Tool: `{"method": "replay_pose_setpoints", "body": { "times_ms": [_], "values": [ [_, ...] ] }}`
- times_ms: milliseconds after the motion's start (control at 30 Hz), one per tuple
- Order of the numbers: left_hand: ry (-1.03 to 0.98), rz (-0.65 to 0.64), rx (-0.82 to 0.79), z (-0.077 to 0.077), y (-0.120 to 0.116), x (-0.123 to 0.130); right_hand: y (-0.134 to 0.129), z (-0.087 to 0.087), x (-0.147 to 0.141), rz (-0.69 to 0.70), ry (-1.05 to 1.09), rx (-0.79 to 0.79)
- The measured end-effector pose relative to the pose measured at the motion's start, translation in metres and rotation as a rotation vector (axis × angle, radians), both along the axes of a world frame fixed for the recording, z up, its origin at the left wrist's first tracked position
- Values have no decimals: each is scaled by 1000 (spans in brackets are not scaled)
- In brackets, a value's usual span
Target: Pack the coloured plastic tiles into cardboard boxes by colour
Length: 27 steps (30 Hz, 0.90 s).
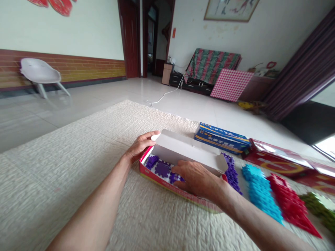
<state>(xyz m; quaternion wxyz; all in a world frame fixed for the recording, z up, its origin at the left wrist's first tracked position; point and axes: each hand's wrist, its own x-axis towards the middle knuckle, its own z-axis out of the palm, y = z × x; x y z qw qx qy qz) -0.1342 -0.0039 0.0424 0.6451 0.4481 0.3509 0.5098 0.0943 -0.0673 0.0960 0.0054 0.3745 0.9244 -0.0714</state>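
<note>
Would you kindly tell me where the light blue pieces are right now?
In the head view, the light blue pieces lie on the right side, beyond the right end of the open box, between the purple row and the red pieces.

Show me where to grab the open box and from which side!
I'd grip the open box by both short ends, one hand from each side: it is long and narrow, and its raised lid looks too thin to lift by.

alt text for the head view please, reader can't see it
Left hand at the left end of an open red box, right hand inside, at purple toothed pieces. A blue stack and a red stack lie to the right on a cream mat, near other boxes.
</note>
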Motion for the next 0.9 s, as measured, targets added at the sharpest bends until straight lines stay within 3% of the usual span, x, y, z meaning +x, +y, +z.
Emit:
{"method": "replay_pose_setpoints", "body": {
  "times_ms": [100,200,300,400,533,700,900],
  "values": [
    [27,-1,13,0,0,0,-1,4,0,19,63,-24],
    [58,-4,13,1,-1,0,-8,25,12,-8,164,-42],
    [73,15,4,2,-2,1,-23,49,45,-135,289,6],
    [91,36,-36,3,-2,2,-45,52,90,-313,339,100],
    [107,45,-67,6,-4,3,-73,16,137,-514,224,186],
    [143,41,-84,6,-5,2,-93,-36,149,-560,142,293],
    [160,45,-79,6,-5,1,-98,-55,142,-624,100,362]
  ]
}}
